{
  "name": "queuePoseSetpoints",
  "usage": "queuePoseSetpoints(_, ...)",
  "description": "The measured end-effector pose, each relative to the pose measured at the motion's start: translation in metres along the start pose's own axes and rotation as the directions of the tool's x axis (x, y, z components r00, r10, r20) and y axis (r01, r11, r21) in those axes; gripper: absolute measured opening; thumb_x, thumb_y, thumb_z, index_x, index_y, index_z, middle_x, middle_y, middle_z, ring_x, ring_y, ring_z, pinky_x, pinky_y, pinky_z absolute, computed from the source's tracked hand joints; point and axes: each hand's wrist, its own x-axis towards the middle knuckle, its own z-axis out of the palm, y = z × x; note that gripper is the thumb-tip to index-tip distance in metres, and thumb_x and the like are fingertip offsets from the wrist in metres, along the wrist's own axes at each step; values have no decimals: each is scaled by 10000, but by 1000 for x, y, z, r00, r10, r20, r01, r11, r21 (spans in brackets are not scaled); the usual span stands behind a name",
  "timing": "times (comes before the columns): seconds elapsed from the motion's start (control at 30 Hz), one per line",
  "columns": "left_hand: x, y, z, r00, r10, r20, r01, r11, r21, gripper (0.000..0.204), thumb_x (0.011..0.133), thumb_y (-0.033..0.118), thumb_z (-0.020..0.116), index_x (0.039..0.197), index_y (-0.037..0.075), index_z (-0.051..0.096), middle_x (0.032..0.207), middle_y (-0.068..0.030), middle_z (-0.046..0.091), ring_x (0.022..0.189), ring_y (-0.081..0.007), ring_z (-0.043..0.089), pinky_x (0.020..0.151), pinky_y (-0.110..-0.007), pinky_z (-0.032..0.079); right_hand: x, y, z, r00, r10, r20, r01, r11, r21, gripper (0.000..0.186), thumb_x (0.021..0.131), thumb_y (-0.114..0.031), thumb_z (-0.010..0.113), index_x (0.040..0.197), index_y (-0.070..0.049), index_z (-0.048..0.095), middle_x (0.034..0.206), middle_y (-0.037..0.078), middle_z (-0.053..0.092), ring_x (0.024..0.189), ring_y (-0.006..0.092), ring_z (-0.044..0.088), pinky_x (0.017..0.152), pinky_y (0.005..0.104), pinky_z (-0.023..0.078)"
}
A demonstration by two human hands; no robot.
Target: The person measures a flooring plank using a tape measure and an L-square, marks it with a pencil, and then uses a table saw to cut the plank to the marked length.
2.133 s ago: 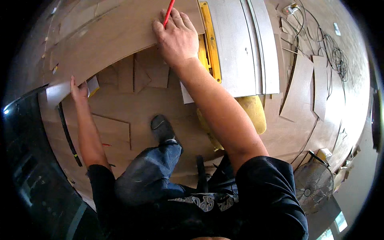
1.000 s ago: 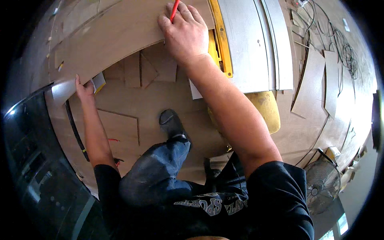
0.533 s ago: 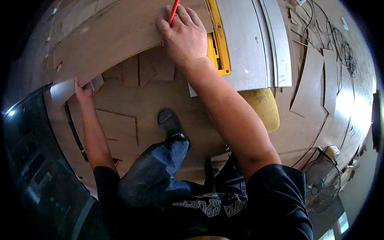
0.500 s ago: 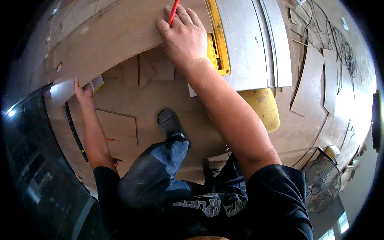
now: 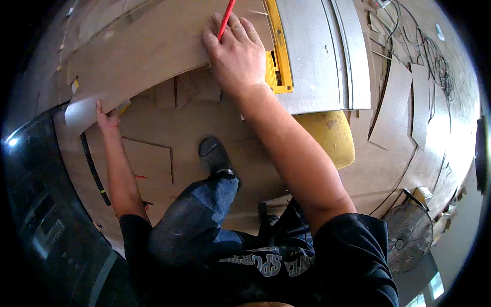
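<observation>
A long brown board (image 5: 153,56) spans from the far left to a grey metal saw table (image 5: 312,56) at the upper middle. My left hand (image 5: 108,118) grips the board's near left edge, thumb on top; its other fingers are mostly hidden beneath. Over the board's right end lies my right hand (image 5: 237,53), fingers bent and pressing down. A red pencil (image 5: 226,21) is held between its thumb and forefinger, its lower end hidden by the hand. Beside that hand, a yellow frame (image 5: 285,66) with a slot is set in the saw table, partly covered by the board's end.
Board offcuts (image 5: 391,105) and tangled black cables (image 5: 437,71) lie on the floor at right. A yellow rounded piece (image 5: 327,138) juts out below the saw table. A round fan (image 5: 406,240) stands at lower right. Dark glossy panels (image 5: 41,204) fill the left side.
The board and my right hand have shifted slightly toward me along the yellow frame. A short pale mark now shows near the board's right end. My left hand keeps its hold.
</observation>
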Motion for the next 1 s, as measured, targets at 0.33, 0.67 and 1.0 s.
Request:
queuePoseSetpoints(0.33, -39, 2, 18, 1000, -10, -24, 10, 1000, 20, 465, 959, 312, 642, 1344, 77, 526, 1375, -72, 561, 1243, -276, 528, 1080, -441, 420, -11, -4, -9, 999, 17, 41, -19, 999, 41, 299, 858, -202, 563, 1122, -109, 668, 1345, 176, 596, 1337, 349, 483, 1156, 479, 323)
queuePoseSetpoints(0.67, -38, 0, 1, 999, 19, -42, -20, 1000, -21, 363, 977, 277, 626, 1276, 78, 578, 1283, -53, 626, 1170, -234, 586, 1034, -419, 469, -21, -10, -15, 1000, 30, -3, -30, 998, 52, 296, 829, -189, 578, 1094, -94, 671, 1323, 157, 607, 1306, 338, 506, 1110, 470, 388)
queuePoseSetpoints(1.0, -39, 1, -19, 999, -36, -30, 32, 994, -105, 324, 995, 255, 597, 1250, 55, 589, 1214, -36, 663, 1104, -209, 631, 995, -364, 507, -32, -17, -25, 999, 43, 6, -43, 997, 70, 272, 821, -167, 588, 1074, -98, 658, 1307, 153, 615, 1302, 335, 511, 1107, 470, 390)
